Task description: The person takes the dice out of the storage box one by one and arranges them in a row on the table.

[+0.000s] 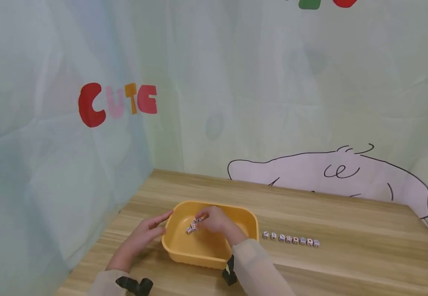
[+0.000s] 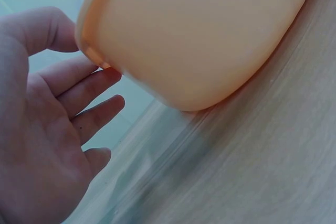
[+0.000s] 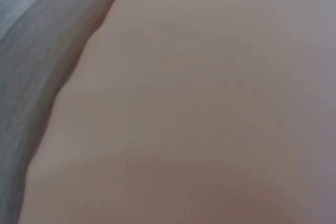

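Note:
A yellow plastic basin (image 1: 199,250) stands on the wooden table. Several small white dice (image 1: 191,227) lie in a cluster toward its left side. My right hand (image 1: 214,220) reaches down into the basin, and its thumb and fingertips pinch a die at the cluster's edge; the fingers partly cover it. At the basin's left end, my left hand (image 1: 145,236) rests its fingers on the rim. The left wrist view shows that hand's loosely extended fingers (image 2: 86,90) against the basin's outer rim (image 2: 97,59). Only the basin's blurred wall (image 3: 184,93) fills the right wrist view.
To the right of the basin, several dice (image 1: 291,239) stand in a row on the wooden table (image 1: 347,263). Printed fabric (image 1: 214,102) hangs along the table's left and back edges. Black wrist straps (image 1: 136,285) sit on the sleeves.

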Tool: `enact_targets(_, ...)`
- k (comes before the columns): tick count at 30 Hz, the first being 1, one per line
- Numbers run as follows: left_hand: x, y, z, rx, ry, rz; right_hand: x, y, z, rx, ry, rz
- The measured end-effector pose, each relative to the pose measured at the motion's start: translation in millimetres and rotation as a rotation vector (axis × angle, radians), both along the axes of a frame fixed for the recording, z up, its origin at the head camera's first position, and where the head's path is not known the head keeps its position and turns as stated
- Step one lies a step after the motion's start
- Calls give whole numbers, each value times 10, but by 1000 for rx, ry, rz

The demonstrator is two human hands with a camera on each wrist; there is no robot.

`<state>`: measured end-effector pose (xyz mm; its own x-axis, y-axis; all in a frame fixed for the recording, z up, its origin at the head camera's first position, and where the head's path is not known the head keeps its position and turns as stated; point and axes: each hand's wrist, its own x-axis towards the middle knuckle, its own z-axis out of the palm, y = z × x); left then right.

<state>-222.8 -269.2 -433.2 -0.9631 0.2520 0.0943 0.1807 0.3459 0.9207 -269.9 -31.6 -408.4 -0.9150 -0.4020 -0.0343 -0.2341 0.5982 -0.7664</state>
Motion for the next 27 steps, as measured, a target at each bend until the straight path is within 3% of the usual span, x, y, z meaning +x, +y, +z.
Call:
enact_targets(12, -9, -58, 15, 8, 53, -45, -25, 1, -85, -97, -39, -81)
enact_targets(17, -16, -43, -2, 8, 63, -50, -31, 26, -114, -87, -55, -122)
enact_targets(27, -16, -7, -17, 25, 6, -43, -50, 55, -160, -79, -116, -183)
